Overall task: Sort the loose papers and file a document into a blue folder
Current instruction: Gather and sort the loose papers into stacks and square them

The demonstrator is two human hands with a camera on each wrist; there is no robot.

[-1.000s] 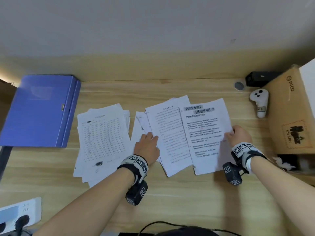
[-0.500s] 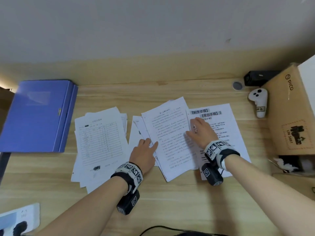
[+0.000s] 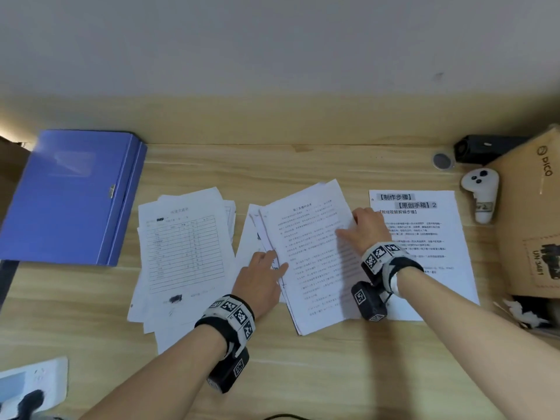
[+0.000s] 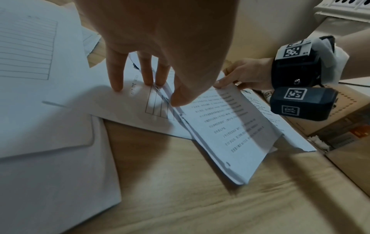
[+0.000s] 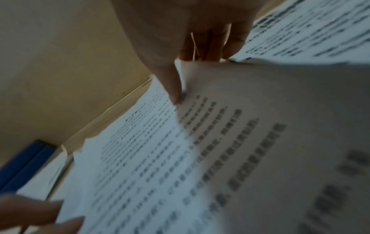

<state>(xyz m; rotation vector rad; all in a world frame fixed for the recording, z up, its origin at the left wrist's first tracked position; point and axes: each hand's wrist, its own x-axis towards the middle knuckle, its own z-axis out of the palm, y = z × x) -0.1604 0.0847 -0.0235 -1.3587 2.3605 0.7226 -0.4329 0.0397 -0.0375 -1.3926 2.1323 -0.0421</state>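
A closed blue folder (image 3: 69, 195) lies flat at the desk's far left. Beside it sits a loose pile of table forms (image 3: 185, 253). In the middle lies a text document (image 3: 309, 253) of several sheets, over other pages. My left hand (image 3: 268, 266) presses straight fingers (image 4: 117, 82) on the pages beneath that document's left edge. My right hand (image 3: 353, 225) pinches the document's right edge, thumb (image 5: 174, 90) on top and fingers underneath, and that edge (image 4: 230, 98) is raised off the desk. A single sheet with bold headings (image 3: 424, 207) lies flat at the right.
A cardboard box (image 3: 533, 219) stands at the right edge, with a white controller (image 3: 481, 192) and a black device (image 3: 488, 150) behind the headed sheet. A white power strip (image 3: 33, 380) sits at the near left corner. The wall closes the desk's far side.
My right hand left the headed sheet, moved left onto the middle document and now pinches and lifts its right edge. The headed sheet now lies uncovered at the right. The left hand stayed put.
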